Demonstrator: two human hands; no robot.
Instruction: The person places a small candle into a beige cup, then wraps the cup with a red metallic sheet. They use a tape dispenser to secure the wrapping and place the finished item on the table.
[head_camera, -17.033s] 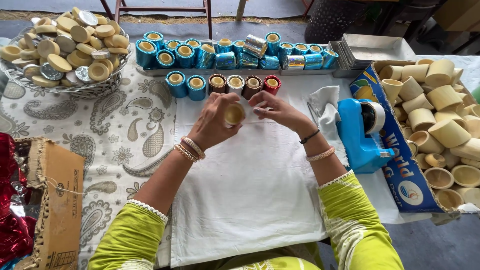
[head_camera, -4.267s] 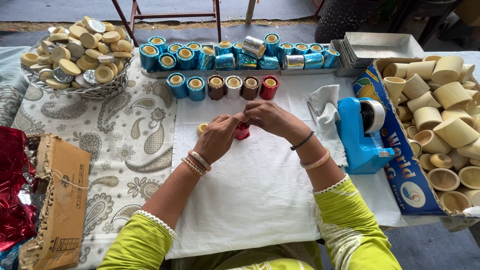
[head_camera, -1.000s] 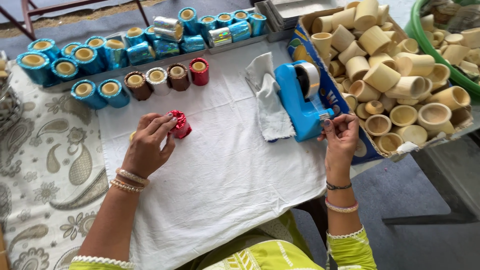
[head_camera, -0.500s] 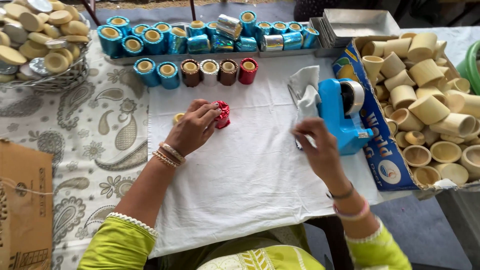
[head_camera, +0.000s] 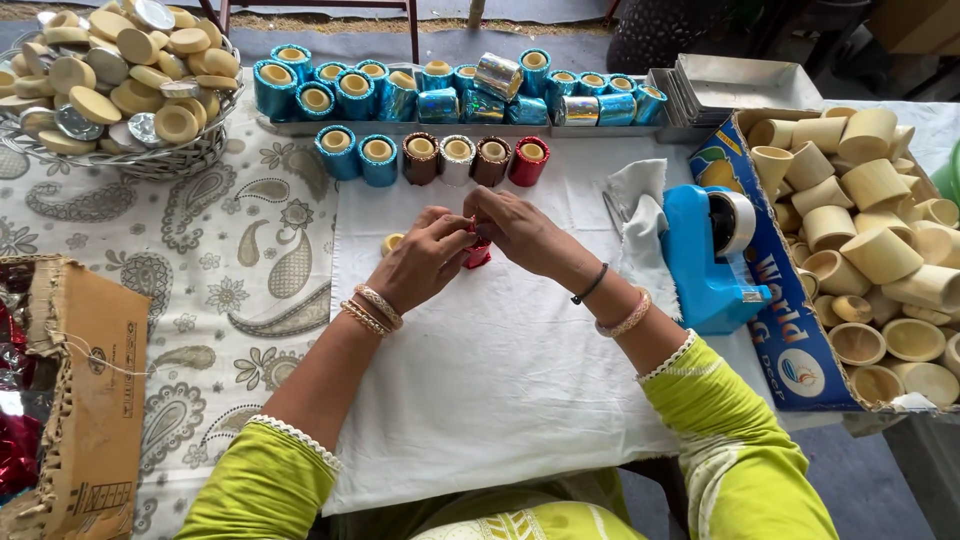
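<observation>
You are pinching a small red foil-wrapped cup (head_camera: 477, 252) between both hands over the white cloth (head_camera: 500, 380) on the surface. Your left hand (head_camera: 425, 258) is curling its fingers around the cup's left side, while your right hand (head_camera: 515, 228) is pressing its fingertips onto the top. A blue tape dispenser (head_camera: 708, 258) is standing near your right wrist.

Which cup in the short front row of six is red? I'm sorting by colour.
The red cup at the row's right end, beside a brown cup; the others are blue, brown and silver.
</observation>
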